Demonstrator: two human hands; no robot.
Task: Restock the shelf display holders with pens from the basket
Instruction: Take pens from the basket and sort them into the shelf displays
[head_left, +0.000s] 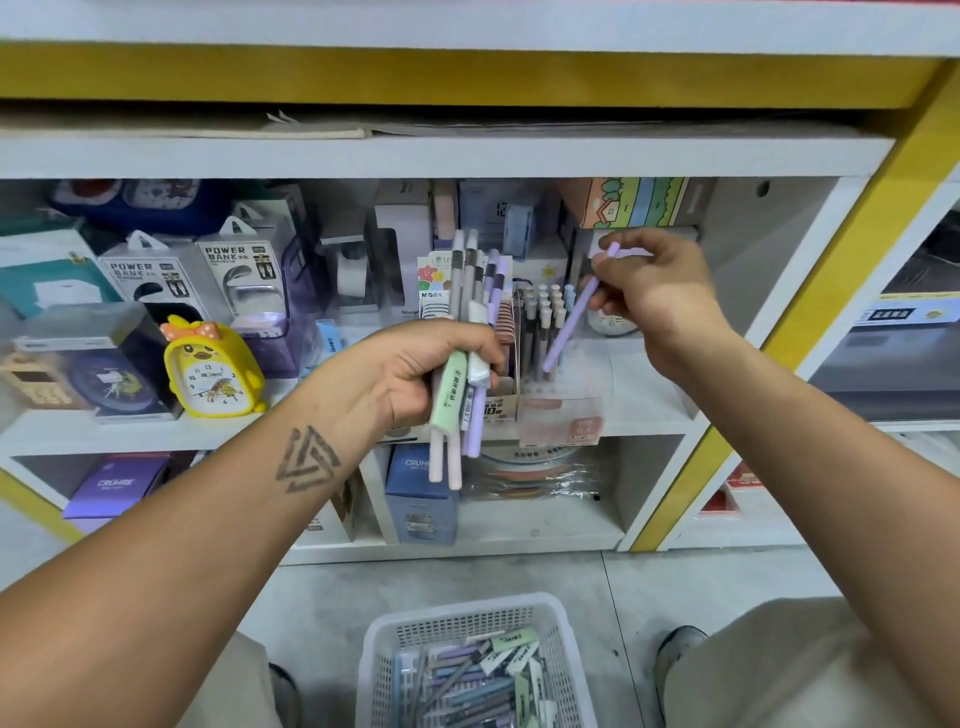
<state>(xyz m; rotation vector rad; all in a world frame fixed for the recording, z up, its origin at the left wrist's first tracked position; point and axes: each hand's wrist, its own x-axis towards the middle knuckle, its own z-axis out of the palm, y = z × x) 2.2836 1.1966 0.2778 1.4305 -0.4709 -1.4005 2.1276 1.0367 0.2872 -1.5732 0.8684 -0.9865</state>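
Note:
My left hand (410, 371) grips a bundle of pastel pens (470, 332), green, pink, purple and grey, upright in front of the shelf. My right hand (657, 288) pinches a single purple pen (574, 317), tilted with its lower tip over the display holder (563, 415) on the middle shelf. That clear-fronted holder has several white-capped pens (545, 312) standing in its back rows. A white mesh basket (387, 654) on the floor below holds several more pens (475, 680).
A yellow duck alarm clock (210, 371) and power bank boxes (241, 275) stand on the shelf to the left. Boxes fill the lower shelf (545, 525). A yellow-edged upright (810, 306) bounds the bay on the right. My shoes flank the basket.

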